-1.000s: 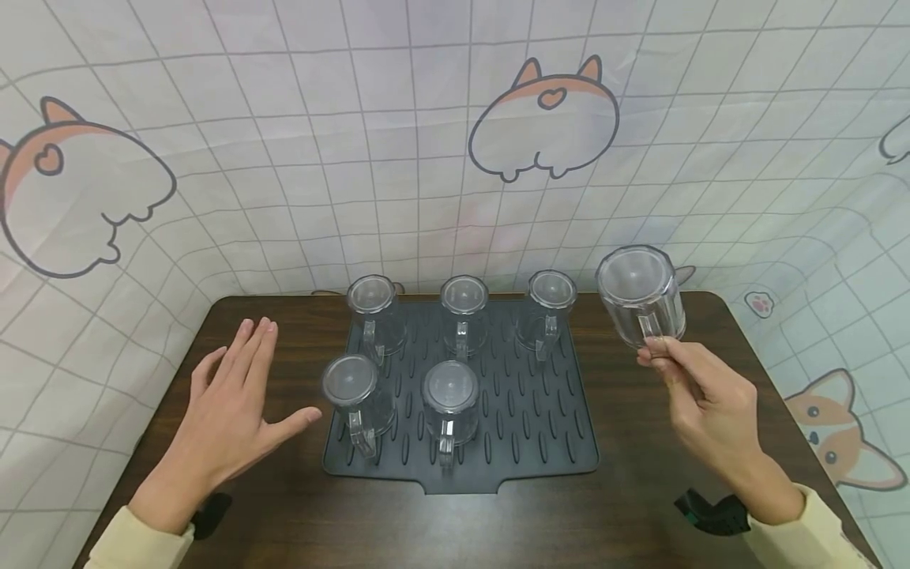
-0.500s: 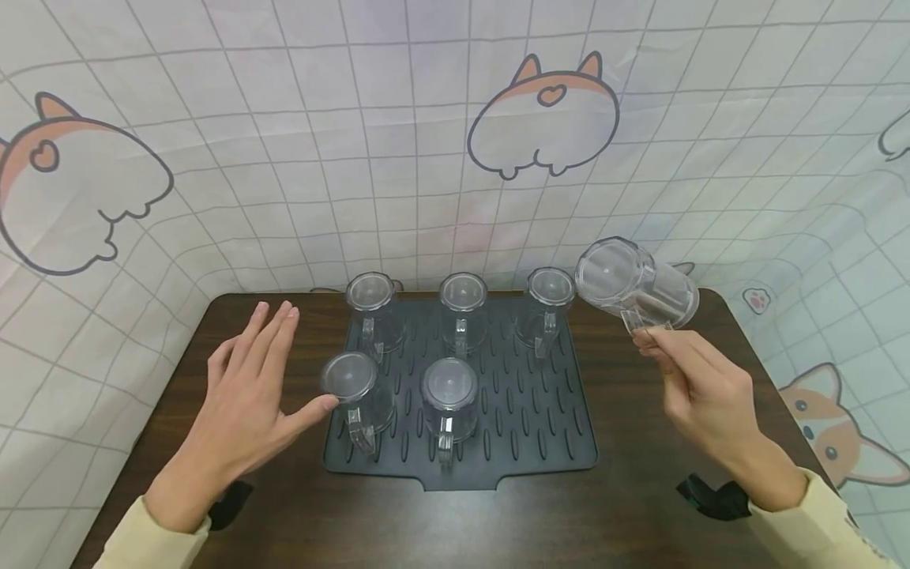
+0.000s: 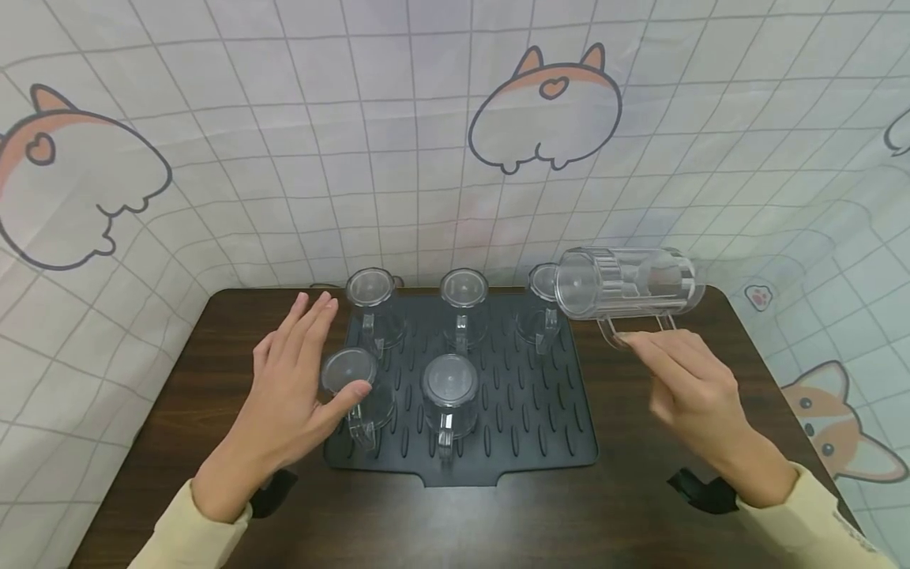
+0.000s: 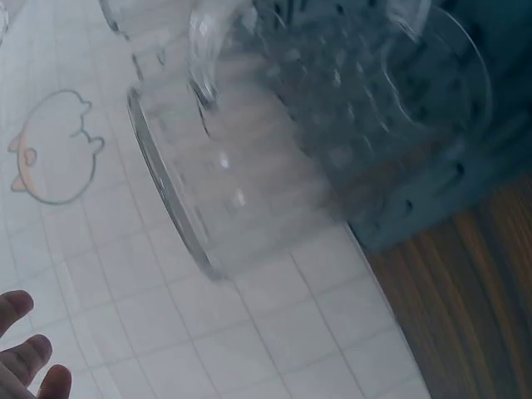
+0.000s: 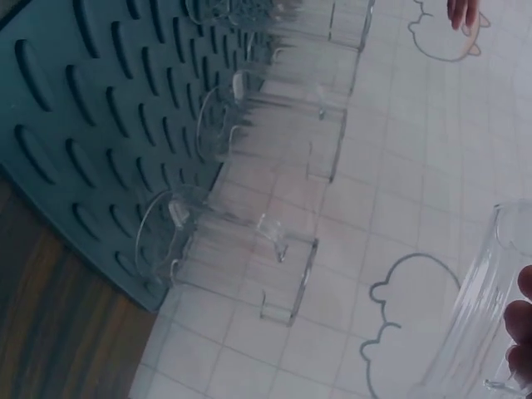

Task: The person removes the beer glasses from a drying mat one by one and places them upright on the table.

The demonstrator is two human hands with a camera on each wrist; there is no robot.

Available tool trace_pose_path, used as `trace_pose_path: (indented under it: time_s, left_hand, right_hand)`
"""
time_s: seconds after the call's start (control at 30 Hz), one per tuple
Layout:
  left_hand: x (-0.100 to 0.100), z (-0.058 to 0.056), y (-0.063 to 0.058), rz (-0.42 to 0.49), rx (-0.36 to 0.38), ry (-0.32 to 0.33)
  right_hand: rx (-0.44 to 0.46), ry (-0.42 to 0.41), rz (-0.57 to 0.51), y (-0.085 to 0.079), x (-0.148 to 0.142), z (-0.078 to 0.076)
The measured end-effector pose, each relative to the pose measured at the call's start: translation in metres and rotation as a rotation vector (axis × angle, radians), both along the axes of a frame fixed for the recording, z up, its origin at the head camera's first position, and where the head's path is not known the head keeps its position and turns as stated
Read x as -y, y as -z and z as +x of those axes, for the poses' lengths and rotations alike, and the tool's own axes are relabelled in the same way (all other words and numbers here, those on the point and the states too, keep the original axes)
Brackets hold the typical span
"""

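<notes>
My right hand (image 3: pixel 700 387) grips the handle of a clear glass mug (image 3: pixel 626 283), lifted off at the right and lying on its side, base toward the left. In the right wrist view only part of that mug (image 5: pixel 474 324) and a few fingertips show at the right edge. My left hand (image 3: pixel 295 387), fingers straight and thumb spread, hovers over the left side of the front-left mug (image 3: pixel 350 370) and partly covers it. Several clear mugs stand upside down on a dark grey drying mat (image 3: pixel 526 442), among them the front-middle mug (image 3: pixel 451 387) and the back-right mug (image 3: pixel 538 316).
The mat lies on a dark wooden table (image 3: pixel 626 506). Behind it hangs a white gridded cloth (image 3: pixel 441 190) with cartoon dog drawings. Back-left and back-middle mugs (image 3: pixel 464 304) stand near the table's far edge.
My right hand has tipped its mug from upside down onto its side, base swinging left. My left hand has moved right, from beside the mat to the front-left mug.
</notes>
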State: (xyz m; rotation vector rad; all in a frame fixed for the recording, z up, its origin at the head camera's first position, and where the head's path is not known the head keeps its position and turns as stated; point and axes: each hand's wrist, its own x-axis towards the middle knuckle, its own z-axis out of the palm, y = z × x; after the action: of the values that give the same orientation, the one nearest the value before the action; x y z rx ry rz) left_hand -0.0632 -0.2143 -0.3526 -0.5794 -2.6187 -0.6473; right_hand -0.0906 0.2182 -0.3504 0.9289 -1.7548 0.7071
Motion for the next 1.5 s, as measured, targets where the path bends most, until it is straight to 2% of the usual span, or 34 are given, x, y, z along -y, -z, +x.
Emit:
trace_pose_path:
  time_s: [0.4,0.53,0.73,0.83,0.9,1.13,1.5]
  left_hand:
    - [-0.034,-0.01,-0.002,0.119,0.008,0.047]
    - [-0.044,-0.012,0.0,0.166,-0.019,0.086]
    - [-0.054,-0.017,0.003,0.228,-0.099,0.153]
    - [-0.06,-0.02,0.004,0.245,-0.108,0.183]
    - [-0.064,-0.02,0.003,0.256,-0.094,0.196]
    - [-0.077,-0.02,0.001,0.362,0.038,0.223]
    - [-0.091,-0.018,0.004,0.46,0.117,0.254]
  right_hand:
    - [-0.036,-0.009,0.001,-0.003,0.014,-0.003]
    - [-0.057,-0.02,0.013,-0.001,0.018,-0.003]
    - [-0.071,-0.014,0.066,0.002,0.019,-0.003]
    - [-0.071,-0.012,0.086,0.004,0.019,-0.002]
    - [-0.072,-0.013,0.087,0.004,0.02,-0.002]
    - [-0.112,-0.024,0.074,0.002,0.028,-0.001]
    - [-0.148,-0.022,0.085,0.002,0.036,0.003]
